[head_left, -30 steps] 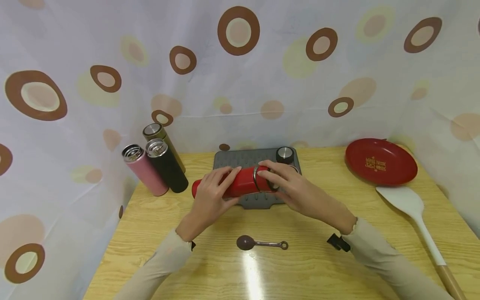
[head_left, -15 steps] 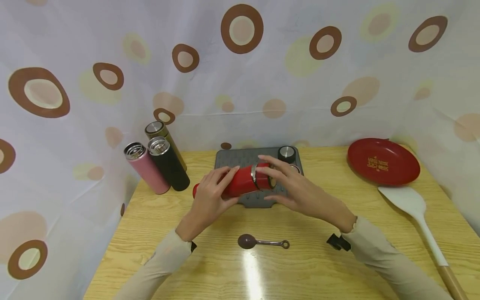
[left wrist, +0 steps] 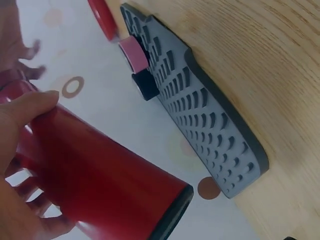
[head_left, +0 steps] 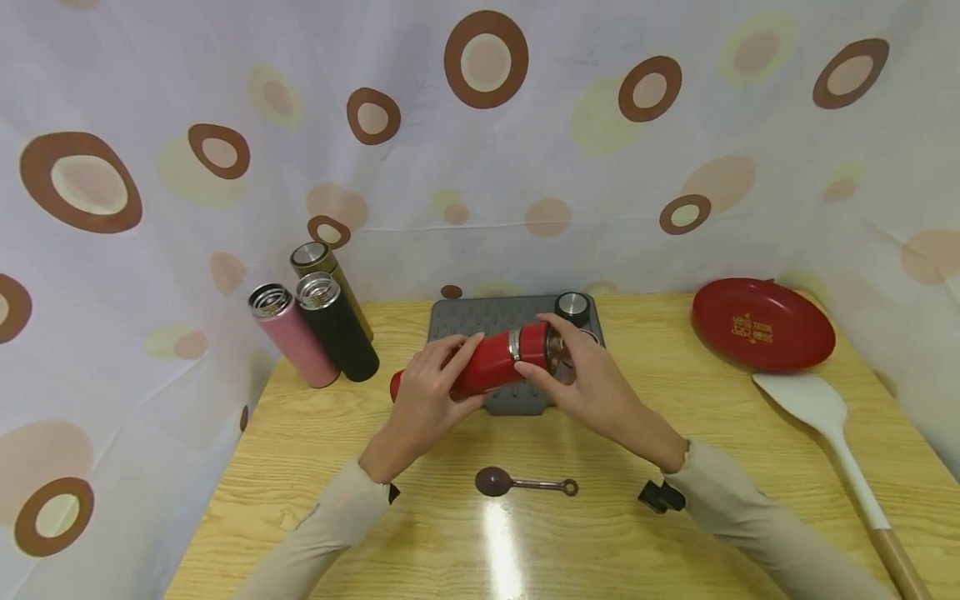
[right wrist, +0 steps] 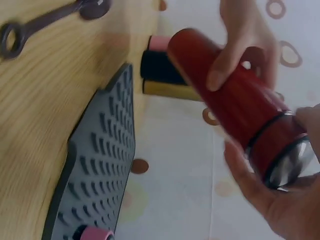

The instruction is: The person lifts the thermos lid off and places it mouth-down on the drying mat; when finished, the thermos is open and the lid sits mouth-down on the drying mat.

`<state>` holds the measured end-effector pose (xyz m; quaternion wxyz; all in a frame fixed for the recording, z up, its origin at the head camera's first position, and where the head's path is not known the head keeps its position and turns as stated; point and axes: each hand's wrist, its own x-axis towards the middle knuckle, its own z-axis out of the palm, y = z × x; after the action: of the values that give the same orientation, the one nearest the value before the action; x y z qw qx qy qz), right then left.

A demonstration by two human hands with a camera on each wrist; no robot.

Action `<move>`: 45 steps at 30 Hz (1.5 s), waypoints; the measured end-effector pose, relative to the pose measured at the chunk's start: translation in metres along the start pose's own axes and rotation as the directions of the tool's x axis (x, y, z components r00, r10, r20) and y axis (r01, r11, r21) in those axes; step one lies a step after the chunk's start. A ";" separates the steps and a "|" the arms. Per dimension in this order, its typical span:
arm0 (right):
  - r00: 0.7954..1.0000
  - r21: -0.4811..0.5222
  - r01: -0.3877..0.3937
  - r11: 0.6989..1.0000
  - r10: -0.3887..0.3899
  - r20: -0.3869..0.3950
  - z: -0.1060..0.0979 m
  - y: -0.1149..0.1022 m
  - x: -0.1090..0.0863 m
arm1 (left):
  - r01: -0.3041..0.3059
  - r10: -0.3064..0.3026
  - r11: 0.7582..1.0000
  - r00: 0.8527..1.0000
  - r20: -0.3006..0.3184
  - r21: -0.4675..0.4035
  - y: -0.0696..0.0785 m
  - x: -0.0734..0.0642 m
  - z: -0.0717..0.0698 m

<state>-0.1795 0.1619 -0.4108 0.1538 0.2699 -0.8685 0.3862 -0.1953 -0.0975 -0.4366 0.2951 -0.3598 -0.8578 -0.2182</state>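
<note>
Since the earlier frame, the right hand (head_left: 596,383) is moving in from a spread posture and bringing its fingers round the red cap (head_left: 534,342). Blur in the right wrist view is leaving the firmness of that hold uncertain. The left hand (head_left: 423,392) is clamping its fingers on the body of the red flask (head_left: 487,367), which is hanging nearly level above the front part of the grey mat (head_left: 468,312). Likely faults: with a loose left grip, the smooth body could be turning along with the cap; with a slack right hold, a freed cap could be falling towards the black cap (head_left: 572,308) on the mat's back-right corner.
</note>
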 end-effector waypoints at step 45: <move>0.988 -0.020 -0.151 0.988 0.152 0.011 -0.015 0.132 0.060 | 0.693 -0.781 0.606 0.612 -0.127 -0.391 -0.081 -0.048 -0.049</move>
<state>-0.3047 0.2259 -0.4500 0.1211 0.2040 -0.8911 0.3868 -0.2115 -0.2020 -0.4464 0.2383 0.0252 -0.8328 -0.4991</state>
